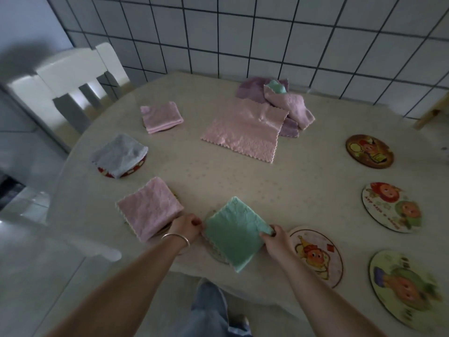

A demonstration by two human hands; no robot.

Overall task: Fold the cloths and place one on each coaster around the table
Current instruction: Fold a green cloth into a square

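A folded green cloth (234, 232) lies over a coaster at the near table edge. My left hand (187, 227) pinches its left corner and my right hand (275, 238) pinches its right corner. Folded cloths cover coasters on the left: a pink cloth (149, 209), a grey-blue cloth (119, 154) and a far pink cloth (161, 116). An unfolded pink cloth (245, 128) lies flat mid-table, in front of a heap of cloths (284, 98). Bare cartoon coasters sit on the right: one next to my right hand (315, 255), with others at the near right (405, 289), right (391, 206) and far right (369, 150).
The round table (243, 186) has a pale patterned cover. A white chair (70, 76) stands at the far left. A tiled wall (267, 32) runs behind the table. A wooden piece (430, 113) shows at the right edge.
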